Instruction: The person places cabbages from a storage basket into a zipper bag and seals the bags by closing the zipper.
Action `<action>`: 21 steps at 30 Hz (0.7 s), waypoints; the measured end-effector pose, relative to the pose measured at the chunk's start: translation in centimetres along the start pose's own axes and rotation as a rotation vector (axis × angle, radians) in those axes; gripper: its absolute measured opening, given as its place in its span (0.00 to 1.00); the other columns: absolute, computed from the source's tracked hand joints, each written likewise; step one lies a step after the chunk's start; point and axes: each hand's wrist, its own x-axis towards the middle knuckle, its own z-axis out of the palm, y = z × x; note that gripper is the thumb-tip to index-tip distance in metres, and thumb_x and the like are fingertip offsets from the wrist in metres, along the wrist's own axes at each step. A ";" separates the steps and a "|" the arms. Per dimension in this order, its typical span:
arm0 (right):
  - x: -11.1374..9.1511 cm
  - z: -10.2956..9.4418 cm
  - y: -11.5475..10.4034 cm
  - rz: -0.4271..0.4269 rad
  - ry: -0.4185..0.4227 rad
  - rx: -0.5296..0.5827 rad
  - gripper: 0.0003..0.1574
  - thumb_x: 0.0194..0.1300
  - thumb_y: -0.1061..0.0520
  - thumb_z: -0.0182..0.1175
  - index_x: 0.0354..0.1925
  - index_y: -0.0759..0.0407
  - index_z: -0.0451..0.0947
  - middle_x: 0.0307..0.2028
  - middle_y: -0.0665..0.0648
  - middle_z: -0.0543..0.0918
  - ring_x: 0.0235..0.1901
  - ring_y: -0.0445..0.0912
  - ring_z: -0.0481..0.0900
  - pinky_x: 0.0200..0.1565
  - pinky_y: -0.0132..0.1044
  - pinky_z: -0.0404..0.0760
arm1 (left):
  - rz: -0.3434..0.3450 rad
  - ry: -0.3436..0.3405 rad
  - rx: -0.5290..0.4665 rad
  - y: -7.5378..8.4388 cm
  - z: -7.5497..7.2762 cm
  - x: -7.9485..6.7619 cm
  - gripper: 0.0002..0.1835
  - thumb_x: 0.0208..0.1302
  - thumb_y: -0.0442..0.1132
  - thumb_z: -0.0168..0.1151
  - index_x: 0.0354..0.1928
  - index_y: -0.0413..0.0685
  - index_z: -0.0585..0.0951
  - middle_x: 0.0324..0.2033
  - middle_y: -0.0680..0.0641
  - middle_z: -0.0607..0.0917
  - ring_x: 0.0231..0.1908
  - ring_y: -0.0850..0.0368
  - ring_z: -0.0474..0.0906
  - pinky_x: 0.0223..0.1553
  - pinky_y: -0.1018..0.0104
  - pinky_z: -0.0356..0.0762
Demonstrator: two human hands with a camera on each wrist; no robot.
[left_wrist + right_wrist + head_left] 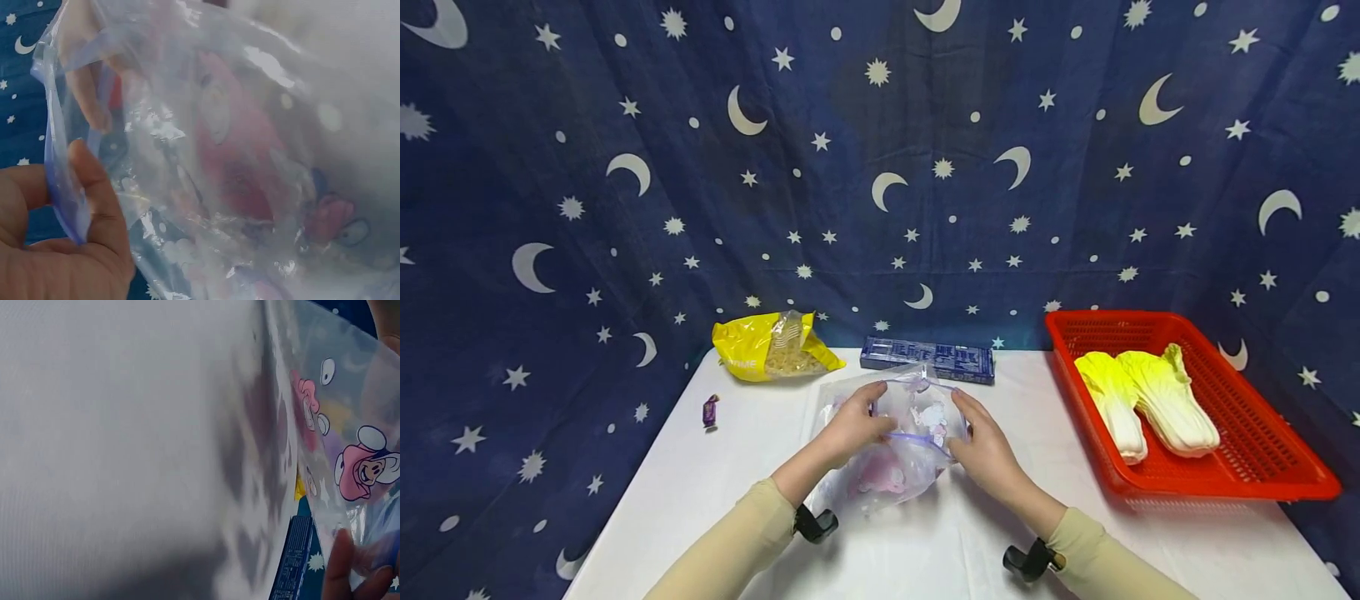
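A clear plastic zip bag [880,475] with pink cartoon prints and a purple zip strip [913,437] is held over the middle of the table, its mouth spread wide. My left hand [856,427] grips the left side of the mouth; in the left wrist view, thumb and fingers pinch the purple edge. On the opposite side, my right hand [988,446] holds the rim between thumb and fingers. Cartoon faces on the clear film [359,472] show in the right wrist view, above the right fingertips [340,556].
Behind the bag lies a flat dark blue box [928,360]. A yellow packet [748,346] with a clear window is at the back left, and a small purple-wrapped candy [710,412] nearer. On the right, a red basket [1270,467] holds two napa cabbages [1172,408].
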 end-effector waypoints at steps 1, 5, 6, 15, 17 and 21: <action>0.0 0.1 0.0 -0.008 0.013 0.004 0.48 0.58 0.73 0.61 0.75 0.70 0.60 0.76 0.65 0.61 0.75 0.61 0.56 0.71 0.55 0.64 | 0.014 -0.006 0.028 0.0 0.1 0.0 0.42 0.60 0.25 0.63 0.75 0.27 0.58 0.76 0.30 0.56 0.30 0.56 0.77 0.34 0.61 0.88; -0.1 0.3 0.0 -0.044 0.047 -0.005 0.48 0.57 0.73 0.62 0.75 0.71 0.60 0.76 0.66 0.61 0.75 0.61 0.57 0.70 0.55 0.66 | 0.051 -0.026 0.163 0.1 0.5 -0.2 0.45 0.55 0.25 0.63 0.76 0.26 0.56 0.77 0.31 0.54 0.24 0.54 0.80 0.30 0.61 0.87; -0.2 0.3 0.0 -0.051 0.055 -0.009 0.48 0.57 0.73 0.61 0.75 0.71 0.60 0.76 0.66 0.61 0.74 0.61 0.58 0.70 0.55 0.67 | 0.071 -0.025 0.213 0.1 0.5 -0.2 0.46 0.54 0.25 0.63 0.76 0.26 0.56 0.77 0.31 0.54 0.28 0.54 0.82 0.32 0.63 0.87; -0.2 0.3 0.4 -0.039 0.067 -0.037 0.52 0.51 0.76 0.53 0.76 0.70 0.58 0.77 0.64 0.59 0.74 0.58 0.58 0.67 0.52 0.69 | 0.199 -0.013 0.708 -0.4 0.2 -0.6 0.43 0.55 0.27 0.57 0.76 0.29 0.58 0.79 0.38 0.54 0.24 0.55 0.74 0.21 0.67 0.72; -0.3 0.3 0.5 -0.027 0.041 -0.034 0.53 0.52 0.75 0.53 0.77 0.70 0.56 0.78 0.65 0.57 0.76 0.59 0.54 0.71 0.54 0.64 | 0.199 -0.016 0.699 -0.5 0.3 -0.7 0.43 0.57 0.28 0.57 0.77 0.29 0.57 0.79 0.38 0.55 0.27 0.58 0.76 0.24 0.67 0.75; -0.4 0.4 0.5 -0.002 0.007 -0.040 0.54 0.53 0.73 0.55 0.78 0.70 0.53 0.78 0.65 0.54 0.76 0.60 0.51 0.73 0.57 0.61 | 0.170 -0.052 0.502 -0.6 0.4 -0.6 0.45 0.57 0.28 0.58 0.77 0.28 0.54 0.79 0.36 0.53 0.24 0.56 0.78 0.29 0.69 0.81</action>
